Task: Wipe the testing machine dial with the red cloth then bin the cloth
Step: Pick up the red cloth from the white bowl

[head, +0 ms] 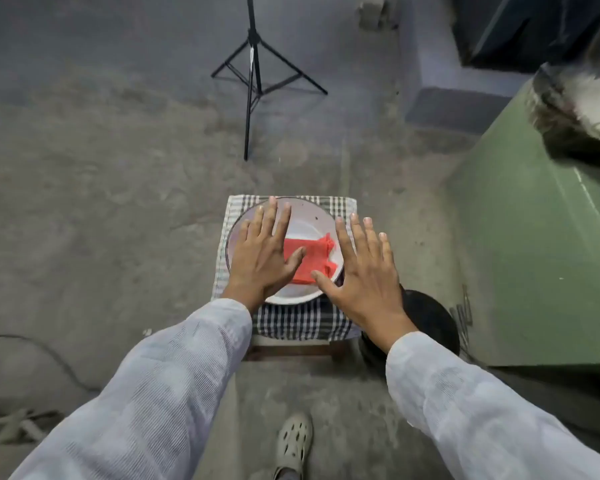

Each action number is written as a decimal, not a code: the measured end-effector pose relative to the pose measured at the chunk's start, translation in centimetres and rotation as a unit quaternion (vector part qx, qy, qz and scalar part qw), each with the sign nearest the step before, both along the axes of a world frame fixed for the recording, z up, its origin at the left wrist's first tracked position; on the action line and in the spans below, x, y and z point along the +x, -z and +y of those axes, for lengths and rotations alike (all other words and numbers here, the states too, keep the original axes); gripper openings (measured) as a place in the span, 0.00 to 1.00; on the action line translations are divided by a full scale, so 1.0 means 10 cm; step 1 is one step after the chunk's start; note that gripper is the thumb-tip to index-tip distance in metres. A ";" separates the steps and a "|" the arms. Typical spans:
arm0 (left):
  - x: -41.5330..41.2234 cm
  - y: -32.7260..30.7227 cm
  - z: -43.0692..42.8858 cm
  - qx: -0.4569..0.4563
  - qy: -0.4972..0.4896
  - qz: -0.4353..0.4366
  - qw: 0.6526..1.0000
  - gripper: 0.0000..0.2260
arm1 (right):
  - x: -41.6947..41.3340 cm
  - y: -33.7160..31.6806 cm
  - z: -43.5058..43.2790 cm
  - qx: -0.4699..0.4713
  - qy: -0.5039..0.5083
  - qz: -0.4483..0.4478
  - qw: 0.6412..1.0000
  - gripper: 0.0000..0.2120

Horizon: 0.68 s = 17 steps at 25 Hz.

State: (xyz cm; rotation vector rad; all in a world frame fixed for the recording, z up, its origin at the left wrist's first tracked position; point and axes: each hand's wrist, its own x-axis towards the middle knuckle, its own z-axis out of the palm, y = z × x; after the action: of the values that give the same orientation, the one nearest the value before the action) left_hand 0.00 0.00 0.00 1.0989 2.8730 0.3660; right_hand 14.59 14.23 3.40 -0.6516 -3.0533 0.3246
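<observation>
Red cloth (310, 259) folded on the white plate (303, 216), both my hands spread flat above it.

Its long axis runs from near-left to far-right (ragged end far-right); left hand (262, 252) and right hand (364, 271) flank it, fingers splayed, holding nothing, over the checked-covered stool (302, 322).

A white plate (305, 216) sits on a checked cloth (291, 323) draped over a low stool at the picture's centre. A black tripod (253, 74) stands on the concrete floor (101, 168) at 12 o'clock. A grey clog (294, 441) shows at 6 o'clock.
</observation>
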 end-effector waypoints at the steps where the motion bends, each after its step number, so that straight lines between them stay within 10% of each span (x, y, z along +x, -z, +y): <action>1: -0.03 0.14 0.02 -0.025 0.013 -0.015 1.000 0.40 | 0.00 0.13 -0.01 0.003 -0.006 -0.017 1.000 0.47; 7: -0.17 0.70 0.11 -0.158 0.110 -0.105 0.976 0.43 | 0.11 0.60 0.06 0.011 -0.017 -0.061 0.998 0.44; 17: -0.40 0.76 0.40 -0.131 0.125 -0.037 0.983 0.27 | 0.15 0.73 0.11 0.008 -0.006 -0.089 0.996 0.44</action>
State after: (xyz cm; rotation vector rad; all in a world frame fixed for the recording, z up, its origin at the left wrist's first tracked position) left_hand -4.01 4.02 -7.61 1.3396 2.5809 0.0145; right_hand 16.06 15.34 -3.88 -0.6963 -3.2257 0.2552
